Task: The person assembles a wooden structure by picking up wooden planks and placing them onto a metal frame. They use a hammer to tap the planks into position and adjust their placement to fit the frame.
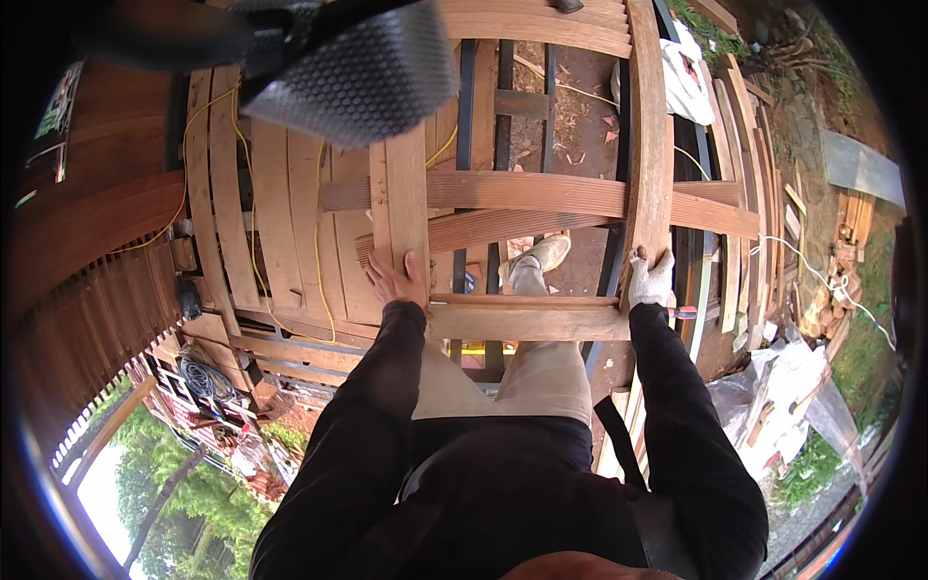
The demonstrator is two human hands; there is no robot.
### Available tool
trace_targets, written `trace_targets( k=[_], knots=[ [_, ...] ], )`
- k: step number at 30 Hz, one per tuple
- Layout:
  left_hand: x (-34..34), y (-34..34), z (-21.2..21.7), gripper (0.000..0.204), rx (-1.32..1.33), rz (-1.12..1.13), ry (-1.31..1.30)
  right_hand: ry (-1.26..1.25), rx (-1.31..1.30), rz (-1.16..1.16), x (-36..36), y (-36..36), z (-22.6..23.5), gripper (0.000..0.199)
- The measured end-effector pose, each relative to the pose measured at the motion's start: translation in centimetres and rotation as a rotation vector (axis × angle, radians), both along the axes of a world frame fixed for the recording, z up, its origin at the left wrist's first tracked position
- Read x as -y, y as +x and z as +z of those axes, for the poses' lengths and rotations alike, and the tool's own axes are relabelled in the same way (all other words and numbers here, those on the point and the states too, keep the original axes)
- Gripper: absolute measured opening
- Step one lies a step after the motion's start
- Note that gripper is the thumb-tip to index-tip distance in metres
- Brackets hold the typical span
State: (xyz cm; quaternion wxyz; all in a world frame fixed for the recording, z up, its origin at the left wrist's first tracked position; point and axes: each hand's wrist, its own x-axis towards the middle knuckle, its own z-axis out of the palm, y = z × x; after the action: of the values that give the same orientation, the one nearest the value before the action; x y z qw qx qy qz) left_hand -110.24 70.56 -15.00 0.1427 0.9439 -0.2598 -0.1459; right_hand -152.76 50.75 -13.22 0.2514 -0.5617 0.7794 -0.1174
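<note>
A wooden frame (527, 323) lies before me, with two long side rails joined by a short crosspiece near my legs. My left hand (396, 282) is bare and rests on the left rail (406, 208), close to the corner. Its fingers are spread over the wood. On the right rail (650, 155), my right hand (652, 280) wears a white glove and grips the rail's edge near the other corner. Reddish grooved boards (522, 193) run crosswise just beyond my hands. A red-and-blue tool handle (681, 312) shows beside my right wrist.
Dark metal bars (466, 106) run beneath the wood. Planks (280, 193) lie to the left, with a yellow cord (253, 242) across them. More boards (739, 145) and plastic sheeting (773, 387) are at right. A dark textured object (358, 77) blocks the upper view.
</note>
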Motion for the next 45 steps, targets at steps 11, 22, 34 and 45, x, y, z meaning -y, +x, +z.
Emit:
trace_targets(
  k=[11, 22, 34, 45],
  knots=[
    [0.1, -0.1, 0.1, 0.088, -0.029, 0.030, 0.032, -0.048, 0.104, -0.043, 0.6, -0.3, -0.9, 0.082],
    [-0.3, 0.6, -1.2, 0.085, -0.057, -0.026, -0.121, -0.126, 0.148, -0.054, 0.7, 0.3, 0.1, 0.090],
    [-0.6, 1.1, -1.4, 0.089, -0.107, -0.010, -0.122, 0.003, 0.003, -0.042, 0.8, 0.1, 0.4, 0.090],
    [-9.2, 5.5, 0.8, 0.070, -0.407, -0.090, -0.252, -0.183, -0.456, 0.313, -8.5, 3.0, 3.0, 0.082]
  ],
)
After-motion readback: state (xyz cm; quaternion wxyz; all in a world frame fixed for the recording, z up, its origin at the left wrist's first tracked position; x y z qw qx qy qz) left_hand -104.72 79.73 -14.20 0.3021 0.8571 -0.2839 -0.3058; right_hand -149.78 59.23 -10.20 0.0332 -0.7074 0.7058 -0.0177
